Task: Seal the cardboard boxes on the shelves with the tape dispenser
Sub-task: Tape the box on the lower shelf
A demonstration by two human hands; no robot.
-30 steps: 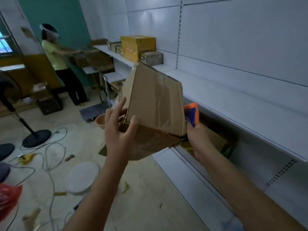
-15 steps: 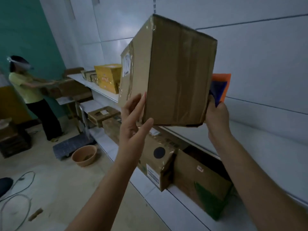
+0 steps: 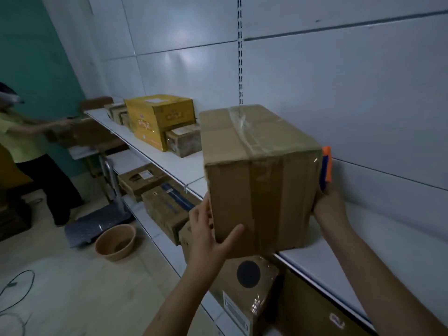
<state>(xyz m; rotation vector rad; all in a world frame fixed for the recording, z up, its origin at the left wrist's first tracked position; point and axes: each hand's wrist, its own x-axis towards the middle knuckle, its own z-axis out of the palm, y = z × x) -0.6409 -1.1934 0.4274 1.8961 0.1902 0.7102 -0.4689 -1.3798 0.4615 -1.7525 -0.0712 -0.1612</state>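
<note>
A brown cardboard box, taped along its top seam and down its near face, stands on the white upper shelf with its near bottom edge over the shelf's front lip. My left hand grips its lower left corner, thumb on the near face and fingers along the left side. My right hand presses against the box's right side and holds an orange and blue tape dispenser, mostly hidden behind the box.
A yellow box and small brown boxes stand further left on the same shelf. More cardboard boxes fill the lower shelf. Another person handles a box at far left. A brown bowl, a trolley and cables lie on the floor.
The box has come down from in front of my face onto the upper shelf, upright with its taped top up. Both hands came down with it.
</note>
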